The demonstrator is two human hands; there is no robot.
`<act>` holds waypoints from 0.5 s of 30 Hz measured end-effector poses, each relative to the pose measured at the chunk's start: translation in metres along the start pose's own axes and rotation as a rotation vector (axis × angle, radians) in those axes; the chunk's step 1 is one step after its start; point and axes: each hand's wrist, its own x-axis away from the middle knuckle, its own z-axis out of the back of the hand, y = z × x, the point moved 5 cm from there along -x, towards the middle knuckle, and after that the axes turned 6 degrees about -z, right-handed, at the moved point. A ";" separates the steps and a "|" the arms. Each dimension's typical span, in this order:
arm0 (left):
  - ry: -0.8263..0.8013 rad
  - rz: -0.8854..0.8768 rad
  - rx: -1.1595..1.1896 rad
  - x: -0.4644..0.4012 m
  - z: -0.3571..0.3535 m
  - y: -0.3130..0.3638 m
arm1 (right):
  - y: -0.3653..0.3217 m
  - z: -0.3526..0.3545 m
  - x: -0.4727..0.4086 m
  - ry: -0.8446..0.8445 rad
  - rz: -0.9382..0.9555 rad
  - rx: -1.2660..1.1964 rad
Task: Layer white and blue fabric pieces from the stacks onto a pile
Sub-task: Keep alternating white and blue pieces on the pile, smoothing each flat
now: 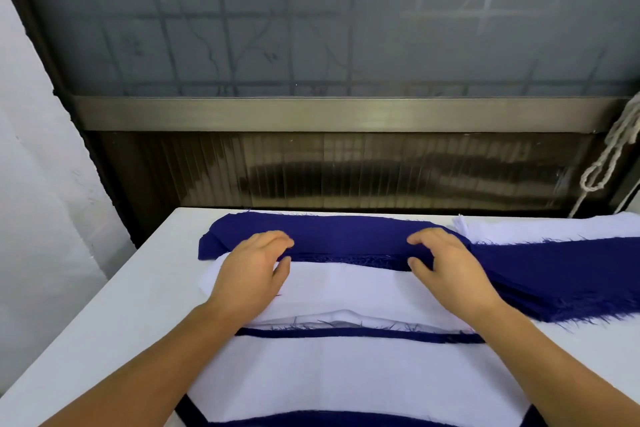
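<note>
Now | left hand (251, 274) and right hand (446, 267) each pinch blue fabric piece (346, 236) | over white-and-blue pile (346, 367)

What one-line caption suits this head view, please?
Both hands grip a blue fabric piece over the white-topped pile.

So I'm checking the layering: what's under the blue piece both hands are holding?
A white piece lies under the blue piece, with blue edges peeking out lower down. What's beneath its far half is covered.
</note>
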 end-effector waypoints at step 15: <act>-0.187 0.092 -0.155 -0.011 -0.049 -0.033 | 0.013 -0.036 -0.023 0.090 -0.001 0.170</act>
